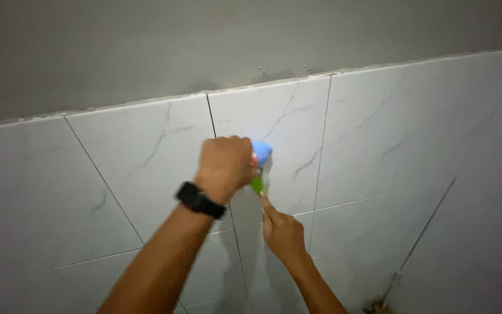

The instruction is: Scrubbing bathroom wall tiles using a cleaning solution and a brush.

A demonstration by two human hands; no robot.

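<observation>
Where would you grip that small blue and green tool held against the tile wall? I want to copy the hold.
Judging by the pose, grip the blue upper end, coming from the left as the left hand does with a closed fist. The green lower tip sits against the tile, where the right hand steadies it with a raised finger.

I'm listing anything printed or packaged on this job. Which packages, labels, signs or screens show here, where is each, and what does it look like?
Small container: held in the left hand against the white tiled wall; blue top, green lower end, any label too blurred to tell.
Watch: on the left wrist; black, its face unlit or turned away.
No signs.
</observation>
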